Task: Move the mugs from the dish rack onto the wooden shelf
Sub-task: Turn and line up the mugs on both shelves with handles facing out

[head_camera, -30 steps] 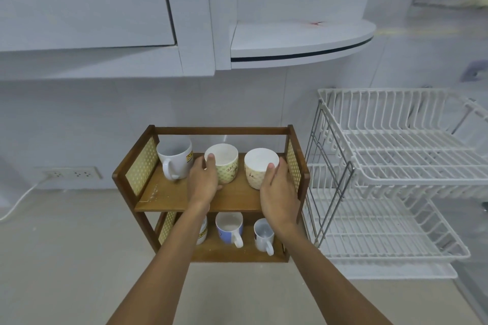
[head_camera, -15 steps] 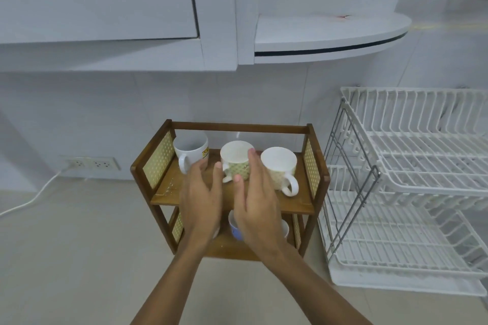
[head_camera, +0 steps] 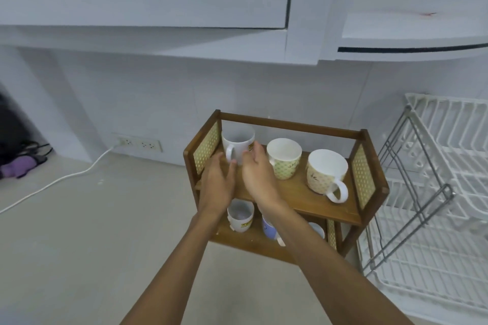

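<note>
1. Mugs all on the wooden shelf (head_camera: 295, 194); none visible in the dish rack (head_camera: 446, 166), though only part of it is in frame.
2. Lower tier, nearest: a white mug (head_camera: 240, 215), a blue mug (head_camera: 268, 227) and a third mug mostly hidden behind the right forearm.
3. Left hand (head_camera: 217, 185) and right hand (head_camera: 257, 171) both over the front left of the top tier, fingers spread and loose, gripping nothing.
4. Key relation: the tall white mug (head_camera: 237, 146) stands upright just beyond both sets of fingertips, handle facing front-left toward the left hand. Right fingertips are at its right side, touching or nearly so; can't tell which. Left fingertips are close to the handle.
5. Likely step: nudging this mug into place, or letting go of it. The task looks essentially done.
6. Further right on the top tier: a patterned mug (head_camera: 284, 158), then a wider patterned mug (head_camera: 326, 173) with its handle pointing front-right; both upright and apart.
7. Shelf sits on a pale counter (head_camera: 92, 232), rack just beside it on the right.
8. Behind: white wall, a socket (head_camera: 140, 143) with a cord, cabinets above.
</note>
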`<state>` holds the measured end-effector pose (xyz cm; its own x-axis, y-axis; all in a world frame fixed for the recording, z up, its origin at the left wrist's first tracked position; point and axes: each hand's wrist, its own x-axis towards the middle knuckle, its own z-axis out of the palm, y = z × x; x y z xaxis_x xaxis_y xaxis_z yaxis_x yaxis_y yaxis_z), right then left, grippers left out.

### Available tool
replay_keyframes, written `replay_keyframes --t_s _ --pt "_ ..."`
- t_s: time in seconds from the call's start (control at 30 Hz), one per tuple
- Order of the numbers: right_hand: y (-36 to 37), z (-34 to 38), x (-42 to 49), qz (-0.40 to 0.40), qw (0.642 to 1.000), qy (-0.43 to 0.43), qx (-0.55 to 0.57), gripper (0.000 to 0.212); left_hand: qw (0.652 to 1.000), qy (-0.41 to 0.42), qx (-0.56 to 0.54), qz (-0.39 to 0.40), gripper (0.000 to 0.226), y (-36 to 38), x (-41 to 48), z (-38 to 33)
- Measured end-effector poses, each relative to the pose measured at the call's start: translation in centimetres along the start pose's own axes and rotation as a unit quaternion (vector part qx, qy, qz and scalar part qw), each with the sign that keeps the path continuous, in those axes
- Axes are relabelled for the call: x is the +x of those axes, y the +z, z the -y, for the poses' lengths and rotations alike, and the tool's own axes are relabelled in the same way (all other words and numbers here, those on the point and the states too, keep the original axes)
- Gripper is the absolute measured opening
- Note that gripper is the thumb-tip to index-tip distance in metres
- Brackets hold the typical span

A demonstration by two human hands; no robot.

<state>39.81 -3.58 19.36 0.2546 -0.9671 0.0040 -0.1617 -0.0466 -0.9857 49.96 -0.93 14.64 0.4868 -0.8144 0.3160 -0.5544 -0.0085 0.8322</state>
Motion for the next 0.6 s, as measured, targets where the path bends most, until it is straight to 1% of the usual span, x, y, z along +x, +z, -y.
replay_keyframes --t_s 0.07,0.17,0.33,0.47,0.6 --pt "0.2 0.2 0.7 0.001 1.000 0.012 0.004 0.054 1.000 0.006 0.000 0.006 0.026 0.1 0.7 -0.1" --pt "0.4 0.4 1.5 0.004 1.000 0.029 0.010 0.056 1.000 0.010 -0.009 -0.002 0.020 0.3 1.2 -0.2" --pt "0.7 0.2 1.2 0.014 0.999 0.033 -0.011 0.058 1.000 0.005 -0.029 0.000 0.019 0.0 1.0 0.0" --pt "0.6 -0.4 0.4 0.018 1.000 0.024 -0.004 0.061 0.999 0.014 -0.031 -0.009 0.020 -0.6 -0.1 0.0" --pt "0.6 -1.1 -0.8 0.025 1.000 0.019 -0.003 0.057 0.999 0.022 -0.026 -0.025 0.016 -1.0 -1.9 0.3"
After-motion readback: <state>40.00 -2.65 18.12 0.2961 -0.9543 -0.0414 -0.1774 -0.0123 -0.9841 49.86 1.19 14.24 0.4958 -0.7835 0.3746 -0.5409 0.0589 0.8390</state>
